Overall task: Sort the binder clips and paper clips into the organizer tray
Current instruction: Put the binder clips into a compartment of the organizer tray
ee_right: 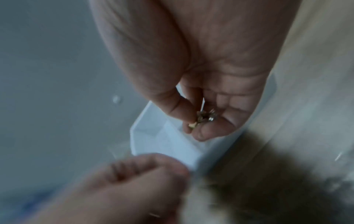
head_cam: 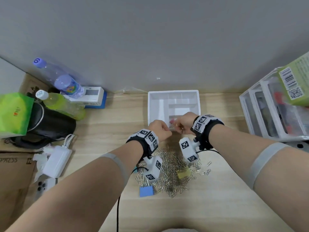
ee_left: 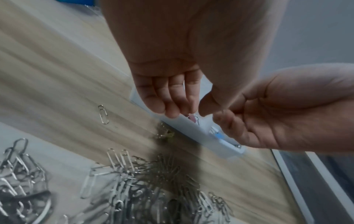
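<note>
The white organizer tray (head_cam: 151,104) stands at the back of the wooden table, with a pink binder clip (head_cam: 172,121) in its near compartment. Both hands meet over the tray's near edge (ee_left: 191,128). My right hand (ee_right: 199,121) pinches a small clump of metal paper clips (ee_right: 207,116) between thumb and fingers. Close beside it, my left hand (ee_left: 191,112) has curled fingers with the thumb pressed to them, apparently pinching thin wire; blur hides the detail. A heap of paper clips (head_cam: 172,173) lies under my wrists, with a blue binder clip (head_cam: 146,190) and a yellow binder clip (head_cam: 183,173) in it.
At the left stand two bottles (head_cam: 61,81), a black bag (head_cam: 50,126), a green packet (head_cam: 15,113), a white power bank (head_cam: 56,161) and cardboard (head_cam: 15,173). A clear drawer unit (head_cam: 274,113) fills the right side. A grey wall rises behind the tray.
</note>
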Demonstrator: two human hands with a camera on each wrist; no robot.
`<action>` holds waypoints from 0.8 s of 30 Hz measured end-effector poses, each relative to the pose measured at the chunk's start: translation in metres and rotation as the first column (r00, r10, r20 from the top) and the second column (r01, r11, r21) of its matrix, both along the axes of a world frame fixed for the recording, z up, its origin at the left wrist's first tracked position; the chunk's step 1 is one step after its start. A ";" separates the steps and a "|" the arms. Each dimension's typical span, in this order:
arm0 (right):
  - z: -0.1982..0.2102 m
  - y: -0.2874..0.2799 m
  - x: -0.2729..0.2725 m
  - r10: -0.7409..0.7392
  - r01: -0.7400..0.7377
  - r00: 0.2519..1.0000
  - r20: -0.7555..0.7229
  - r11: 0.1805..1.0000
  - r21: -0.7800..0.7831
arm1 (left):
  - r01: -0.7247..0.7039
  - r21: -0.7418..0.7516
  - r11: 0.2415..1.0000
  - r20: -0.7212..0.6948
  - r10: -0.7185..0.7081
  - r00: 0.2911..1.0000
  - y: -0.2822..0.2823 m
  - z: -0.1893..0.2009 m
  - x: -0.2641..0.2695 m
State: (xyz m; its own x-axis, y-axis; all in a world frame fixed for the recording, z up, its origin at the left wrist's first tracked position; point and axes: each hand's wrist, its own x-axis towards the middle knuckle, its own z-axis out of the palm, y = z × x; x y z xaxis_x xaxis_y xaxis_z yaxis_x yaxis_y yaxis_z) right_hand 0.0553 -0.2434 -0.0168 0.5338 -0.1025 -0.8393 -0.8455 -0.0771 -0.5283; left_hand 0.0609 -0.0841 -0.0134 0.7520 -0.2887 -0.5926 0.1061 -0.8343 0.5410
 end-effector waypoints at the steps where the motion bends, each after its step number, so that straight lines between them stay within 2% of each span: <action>1: -0.003 -0.001 -0.002 0.057 -0.058 0.998 -0.019 0.995 -0.083 | 0.009 0.010 1.000 -0.028 -0.009 1.000 0.002 -0.004 0.002; 4: -0.017 -0.001 -0.009 0.236 -0.262 0.964 -0.119 0.910 -0.321 | 0.029 0.040 0.999 -0.054 -0.026 0.998 0.008 -0.015 0.006; 6: -0.026 -0.001 -0.012 0.310 -0.328 0.945 -0.109 0.870 -0.367 | 0.042 0.071 0.997 -0.053 -0.039 0.998 0.011 -0.021 0.006; 9: -0.023 0.003 -0.016 0.420 -0.436 0.899 -0.121 0.843 -0.316 | 0.065 0.128 0.990 -0.031 -0.061 0.998 0.012 -0.027 0.004; 12: -0.019 0.017 -0.021 0.556 -0.581 0.814 -0.169 0.787 -0.209 | 0.117 0.178 0.977 -0.018 -0.115 0.993 0.015 -0.029 0.003; 14: -0.022 0.023 -0.024 0.562 -0.589 0.807 -0.183 0.790 -0.169 | 0.156 0.217 0.964 -0.016 -0.156 0.988 0.019 -0.030 0.004; 17: -0.024 0.026 -0.028 0.569 -0.590 0.807 -0.157 0.777 -0.217 | 0.175 0.264 0.949 0.009 -0.184 0.983 0.025 -0.028 0.005; 24: -0.033 0.031 -0.038 0.602 -0.605 0.792 -0.104 0.748 -0.273 | 0.180 0.261 0.949 0.035 -0.196 0.980 0.026 -0.031 -0.002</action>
